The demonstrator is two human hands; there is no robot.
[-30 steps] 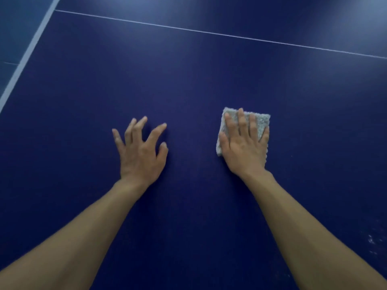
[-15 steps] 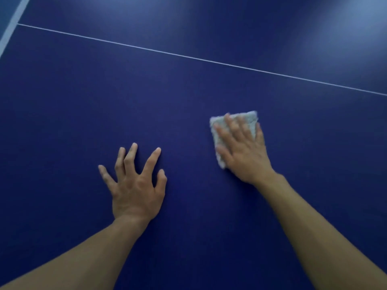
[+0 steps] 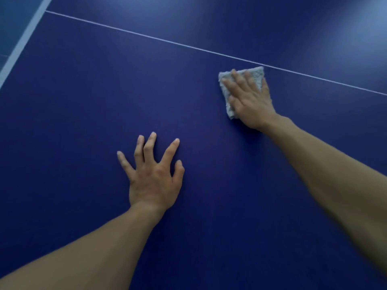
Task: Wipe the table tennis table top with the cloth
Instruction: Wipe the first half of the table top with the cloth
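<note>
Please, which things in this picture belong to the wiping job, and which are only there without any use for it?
For the job: cloth, pressed flat by the right hand; table top under it.
Only there: left hand, resting spread on the table top, holding nothing; white line; white edge band.

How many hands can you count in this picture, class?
2. The left hand rests spread on the bare table top, nearer the viewer; the right hand presses the cloth farther off, beside the white line.
</note>
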